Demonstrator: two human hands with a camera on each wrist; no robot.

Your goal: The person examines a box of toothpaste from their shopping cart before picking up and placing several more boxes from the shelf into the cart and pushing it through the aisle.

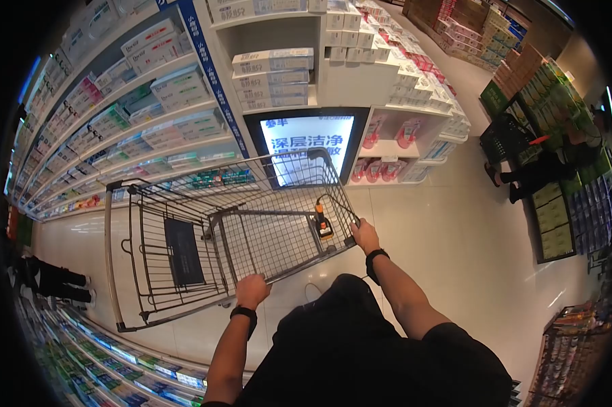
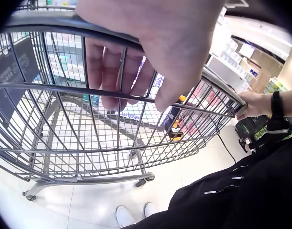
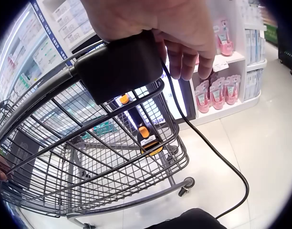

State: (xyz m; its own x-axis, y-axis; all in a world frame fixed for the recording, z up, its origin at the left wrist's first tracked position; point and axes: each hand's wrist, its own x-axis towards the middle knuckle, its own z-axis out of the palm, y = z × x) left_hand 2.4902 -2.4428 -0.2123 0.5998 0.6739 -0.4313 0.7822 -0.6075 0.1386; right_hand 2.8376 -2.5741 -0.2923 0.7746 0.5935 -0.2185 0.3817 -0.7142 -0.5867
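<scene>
I have the cart [image 1: 110, 251] straight ahead of the body on the pale floor [image 1: 455, 230], its basket reaching away toward a lit screen [image 1: 309, 146] at the end of an aisle, with shelves [image 1: 150, 122] of boxed goods running off on the left. Both hands are on the handle [image 2: 46, 25], well apart. The left hand [image 2: 155, 33] sits toward the left end and is clamped on the bar: palm on top, fingers [image 2: 110, 67] curled down over it in front of the wire mesh. The right hand [image 3: 151, 19] is at the far right end, wrapped over a black box [image 3: 119, 64] fixed to the handle there, its fingers draped down the front face of the box. A cable [image 3: 198, 133] leaves the box and loops down toward the body. Inside the basket, just beyond the right hand and against the near mesh, stands an orange and black gadget [image 1: 323, 224] – upright, not touched by either hand.
</scene>
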